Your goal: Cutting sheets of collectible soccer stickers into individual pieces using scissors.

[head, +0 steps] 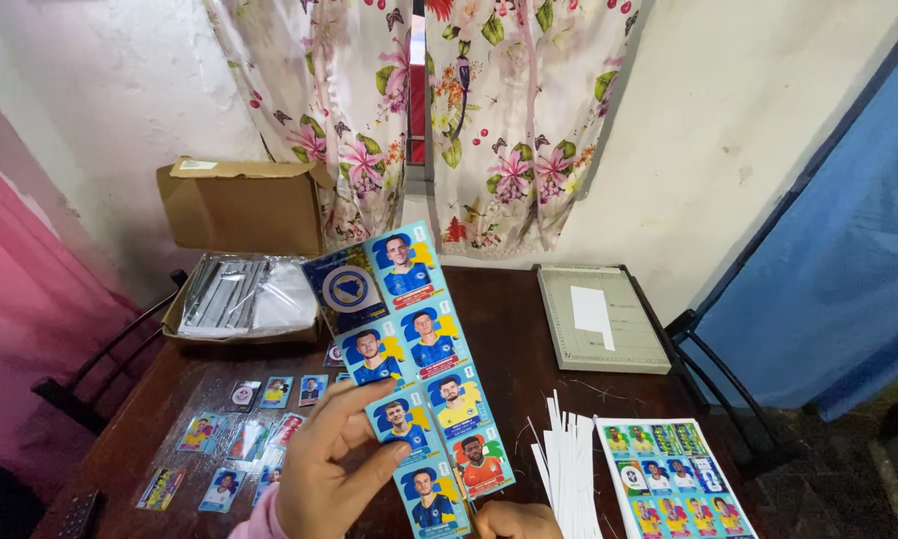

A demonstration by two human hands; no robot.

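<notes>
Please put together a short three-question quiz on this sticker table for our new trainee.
1. True or false: the left hand holds the sticker sheet up above the dark table.
2. What lies right of the white paper strips? A) a second sticker sheet B) a pair of scissors C) a cup
3. Name the flat tool at the far right of the table, below the floral curtains.

Key:
1. True; the right hand is at the sheet's lower edge.
2. A
3. A paper cutter. The open cardboard box stands on the far left.
</notes>
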